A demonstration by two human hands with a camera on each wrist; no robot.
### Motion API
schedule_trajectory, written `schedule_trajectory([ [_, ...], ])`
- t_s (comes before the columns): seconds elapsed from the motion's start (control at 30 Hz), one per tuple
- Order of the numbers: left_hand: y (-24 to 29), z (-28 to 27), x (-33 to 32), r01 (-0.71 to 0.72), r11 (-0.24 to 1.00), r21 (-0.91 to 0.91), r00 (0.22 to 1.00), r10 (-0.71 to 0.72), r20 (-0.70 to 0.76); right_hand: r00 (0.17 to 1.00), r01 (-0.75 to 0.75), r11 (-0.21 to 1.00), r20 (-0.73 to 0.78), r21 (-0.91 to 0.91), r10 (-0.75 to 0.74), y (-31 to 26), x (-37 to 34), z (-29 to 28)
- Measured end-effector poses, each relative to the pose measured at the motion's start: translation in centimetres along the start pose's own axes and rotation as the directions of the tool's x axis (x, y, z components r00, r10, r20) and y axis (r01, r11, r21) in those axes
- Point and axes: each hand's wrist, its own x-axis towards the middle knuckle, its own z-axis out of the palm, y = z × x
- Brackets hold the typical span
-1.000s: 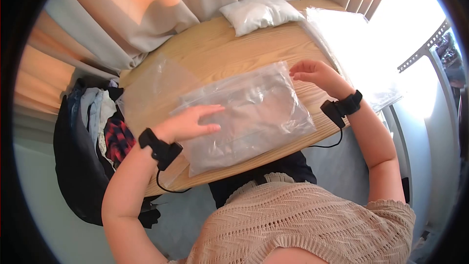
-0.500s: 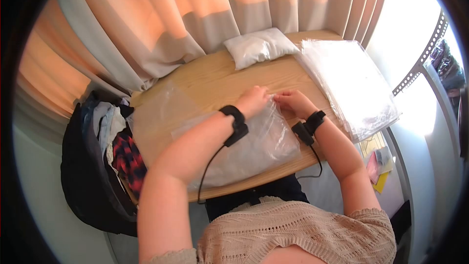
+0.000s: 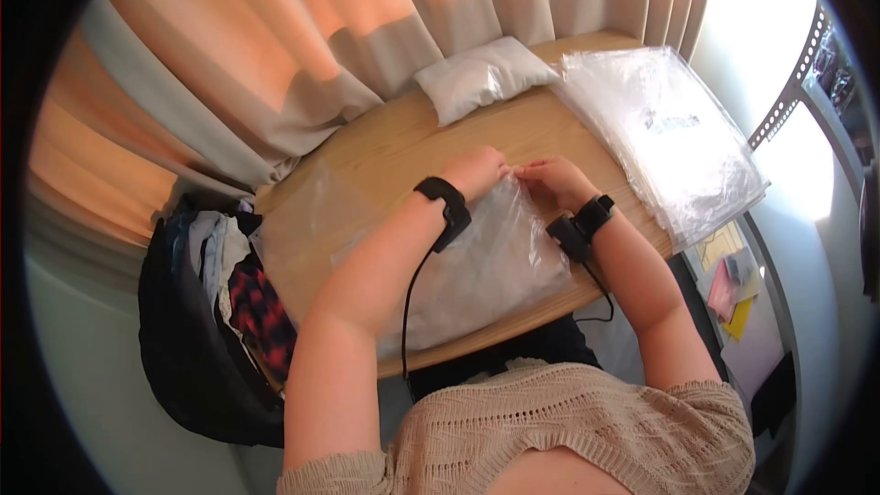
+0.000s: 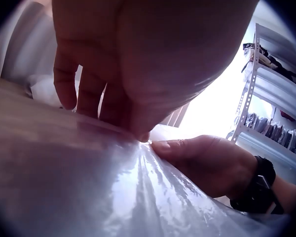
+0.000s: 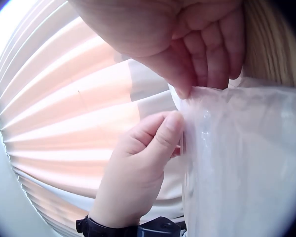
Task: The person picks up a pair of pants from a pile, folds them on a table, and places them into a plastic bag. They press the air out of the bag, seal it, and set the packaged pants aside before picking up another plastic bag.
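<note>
A clear plastic bag [image 3: 495, 266] lies flat along the front of the wooden table [image 3: 385, 147]. Its far right corner is raised, and both hands meet there. My left hand [image 3: 474, 172] reaches across the bag and pinches that corner between thumb and fingers. Close beside it, my right hand [image 3: 557, 181] pinches the same edge. Creases fan out from the pinched spot in the left wrist view, where the right thumb [image 4: 167, 146] lies right by the left fingertips. In the right wrist view the bag [image 5: 246, 148] hangs in soft folds below the right fingers.
A white, puffy pouch [image 3: 486, 78] rests at the back by the curtain [image 3: 302, 27]. Several clear plastic bags [image 3: 669, 128] are stacked at the right. Another thin clear sheet [image 3: 316, 197] lies at the left, near a black bag [image 3: 192, 348] of clothes.
My left hand has moved from the bag's left side to its far right corner and gripped it beside the right hand. Over the last half second both hands have stayed there.
</note>
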Motion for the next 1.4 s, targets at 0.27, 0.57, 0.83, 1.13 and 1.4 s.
schedule_trajectory([
  [0.27, -4.9, -4.2, -6.2, 0.168, 0.984, -0.058, 0.951, -0.147, 0.271, 1.0, 0.02, 1.0, -0.022, -0.021, -0.02, -0.4, -0.6, 0.0],
  [0.57, -13.1, -6.4, -23.1, 0.487, 0.856, -0.173, 0.871, -0.459, 0.177, 1.0, 0.002, 0.998, 0.007, -0.063, -0.002, -0.4, -0.3, -0.2],
  [0.83, -11.2, -4.4, -26.3, 0.422, 0.895, -0.142, 0.858, -0.445, -0.256, 0.999, 0.023, 0.999, 0.024, -0.031, -0.022, -0.2, 0.0, -1.0],
  [1.13, 2.1, -1.7, -32.8, 0.149, 0.985, -0.082, 0.94, -0.167, -0.297, 0.925, 0.329, 0.733, 0.048, -0.596, -0.376, -2.6, -11.8, -0.6],
  [1.4, 3.6, 4.2, -33.2, 0.267, 0.945, -0.188, 0.921, -0.308, -0.24, 0.876, 0.411, 0.321, 0.273, -0.853, -0.398, 3.5, -18.4, 5.6],
])
